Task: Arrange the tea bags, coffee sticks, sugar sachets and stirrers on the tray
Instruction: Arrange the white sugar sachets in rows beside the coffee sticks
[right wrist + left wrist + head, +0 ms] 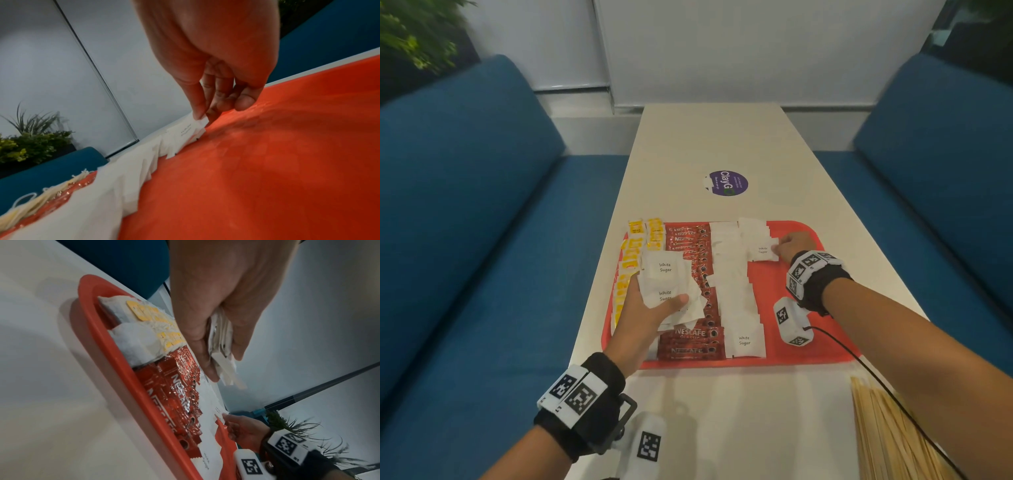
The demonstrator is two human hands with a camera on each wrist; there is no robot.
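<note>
The tray (808, 346) is red. On it the tea bags (635, 240) are white with yellow tags, the coffee sticks (693, 342) glossy red with white lettering, and the sugar sachets (736, 308) white with small dark print. The stirrers (880, 431) at the table's near right corner are pale wood. The table (722, 144) is cream, with a round purple and white sticker (726, 182). Blue sofas (465, 205) flank it. The wristbands (582, 401) are black with black-and-white square-patterned tags.

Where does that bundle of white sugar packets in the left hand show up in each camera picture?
Head: sugar sachets at centre left, gripped by the left hand over the coffee sticks.
Left wrist: same sugar sachets, upper centre, between fingers.
Right wrist: not in it.
Shared landmark: red tray.
</note>
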